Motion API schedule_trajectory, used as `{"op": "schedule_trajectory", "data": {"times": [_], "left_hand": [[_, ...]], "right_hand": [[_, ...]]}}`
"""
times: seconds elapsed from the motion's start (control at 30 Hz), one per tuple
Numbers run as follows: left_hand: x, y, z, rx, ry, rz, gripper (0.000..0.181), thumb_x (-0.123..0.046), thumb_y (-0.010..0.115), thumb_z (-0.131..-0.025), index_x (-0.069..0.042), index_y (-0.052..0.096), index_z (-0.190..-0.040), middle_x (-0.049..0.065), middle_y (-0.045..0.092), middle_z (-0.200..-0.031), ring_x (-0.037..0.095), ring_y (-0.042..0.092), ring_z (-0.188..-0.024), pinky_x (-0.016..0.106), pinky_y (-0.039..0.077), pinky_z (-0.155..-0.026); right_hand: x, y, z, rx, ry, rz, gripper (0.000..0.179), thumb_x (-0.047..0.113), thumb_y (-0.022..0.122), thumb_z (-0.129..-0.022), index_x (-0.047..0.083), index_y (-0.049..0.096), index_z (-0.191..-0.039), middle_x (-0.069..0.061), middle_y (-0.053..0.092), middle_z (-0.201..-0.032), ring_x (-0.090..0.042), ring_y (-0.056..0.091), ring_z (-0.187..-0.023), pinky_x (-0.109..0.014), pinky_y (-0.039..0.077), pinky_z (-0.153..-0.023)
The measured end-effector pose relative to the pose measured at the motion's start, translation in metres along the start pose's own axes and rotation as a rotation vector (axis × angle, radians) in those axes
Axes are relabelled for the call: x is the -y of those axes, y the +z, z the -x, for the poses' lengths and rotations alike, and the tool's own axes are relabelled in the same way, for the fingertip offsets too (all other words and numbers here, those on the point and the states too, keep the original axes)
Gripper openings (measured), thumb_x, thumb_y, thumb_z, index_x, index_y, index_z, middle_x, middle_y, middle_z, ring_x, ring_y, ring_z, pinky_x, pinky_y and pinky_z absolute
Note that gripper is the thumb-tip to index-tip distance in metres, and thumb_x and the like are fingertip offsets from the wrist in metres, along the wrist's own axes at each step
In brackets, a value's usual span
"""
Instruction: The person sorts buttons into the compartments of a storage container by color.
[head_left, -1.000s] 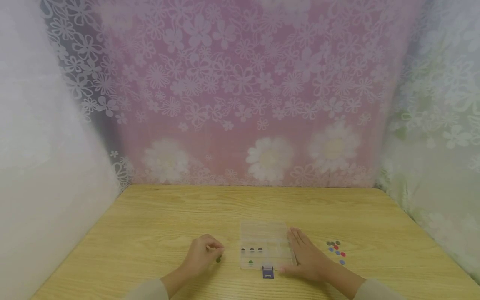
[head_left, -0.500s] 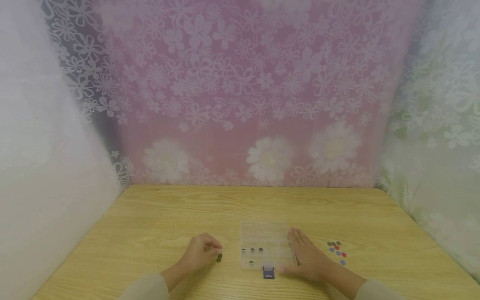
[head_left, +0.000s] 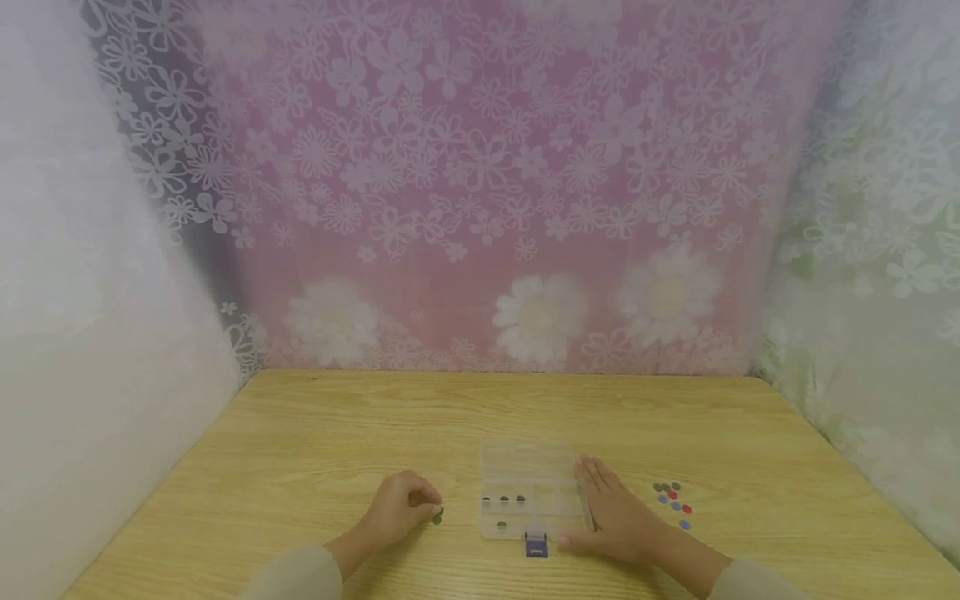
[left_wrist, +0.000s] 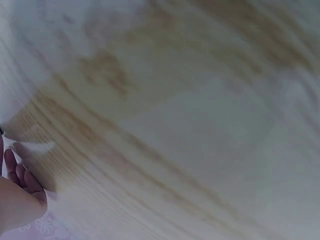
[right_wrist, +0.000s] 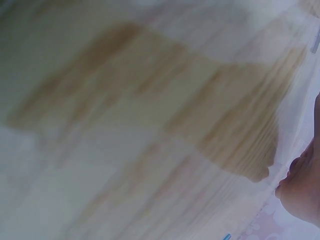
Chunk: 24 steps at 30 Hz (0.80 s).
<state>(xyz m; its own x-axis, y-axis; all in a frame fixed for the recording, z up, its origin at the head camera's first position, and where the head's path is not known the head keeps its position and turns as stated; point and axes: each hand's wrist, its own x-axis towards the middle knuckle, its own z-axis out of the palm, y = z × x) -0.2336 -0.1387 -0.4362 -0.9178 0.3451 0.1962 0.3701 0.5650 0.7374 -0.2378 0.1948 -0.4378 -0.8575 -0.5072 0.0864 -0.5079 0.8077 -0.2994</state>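
Left of a clear plastic compartment box (head_left: 510, 463), my left hand (head_left: 396, 507) curls its fingers, thumb and index tips pinching at a small dark green disc (head_left: 441, 510). Right below that lies another green disc (head_left: 437, 520) on the table. My right hand (head_left: 618, 517) rests straight-fingered along the box's right side, its thumb at the front edge. Inside the box sit several dark discs (head_left: 504, 500) in one row and a green disc (head_left: 502, 525) in the front left part. Each wrist view catches only part of its hand (left_wrist: 25, 192) at the edge.
A blue latch (head_left: 536, 546) sticks out from the box's front. To the right of my right hand, several grey, red and blue discs (head_left: 676, 507) are scattered on the wooden table (head_left: 390, 417). Floral curtains (head_left: 480, 208) hang behind the table and at its sides.
My left fingertips draw back slightly, uncovering the two green discs, then come down onto the upper one. The right hand and box stay in place.
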Motion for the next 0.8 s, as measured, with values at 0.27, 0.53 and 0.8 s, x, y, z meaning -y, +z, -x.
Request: {"op": "schedule_trajectory", "data": {"times": [0.27,0.53,0.8], "left_hand": [[-0.0003,0.0005,0.0004,-0.008,-0.017,0.01,0.005,-0.006,0.069,-0.08,-0.002,0.069,-0.082,0.006,0.062,-0.087,0.017,0.057,-0.083,0.034,0.054,-0.073],[-0.0012,0.0004,0.0004,-0.011,-0.018,-0.008,0.003,-0.004,0.069,-0.079,-0.001,0.067,-0.081,0.006,0.063,-0.088,0.017,0.058,-0.083,0.037,0.053,-0.074],[-0.0007,0.0011,0.0005,-0.052,-0.034,-0.042,0.006,-0.006,0.071,-0.077,-0.004,0.066,-0.075,0.004,0.063,-0.084,0.019,0.057,-0.086,0.043,0.049,-0.08]], "right_hand": [[-0.0006,0.0009,0.0007,-0.001,0.006,0.0,0.107,0.068,0.052,-0.08,-0.012,0.019,-0.142,-0.032,0.016,-0.149,-0.047,0.015,-0.139,-0.055,0.02,-0.111],[-0.0002,0.0015,0.0011,-0.016,0.003,0.012,0.107,0.068,0.053,-0.079,-0.013,0.02,-0.142,-0.032,0.017,-0.149,-0.047,0.017,-0.138,-0.054,0.021,-0.111],[-0.0002,0.0004,0.0005,-0.004,0.012,-0.001,0.108,0.068,0.053,-0.079,-0.011,0.018,-0.143,-0.032,0.016,-0.149,-0.047,0.016,-0.138,-0.055,0.021,-0.11]]}}
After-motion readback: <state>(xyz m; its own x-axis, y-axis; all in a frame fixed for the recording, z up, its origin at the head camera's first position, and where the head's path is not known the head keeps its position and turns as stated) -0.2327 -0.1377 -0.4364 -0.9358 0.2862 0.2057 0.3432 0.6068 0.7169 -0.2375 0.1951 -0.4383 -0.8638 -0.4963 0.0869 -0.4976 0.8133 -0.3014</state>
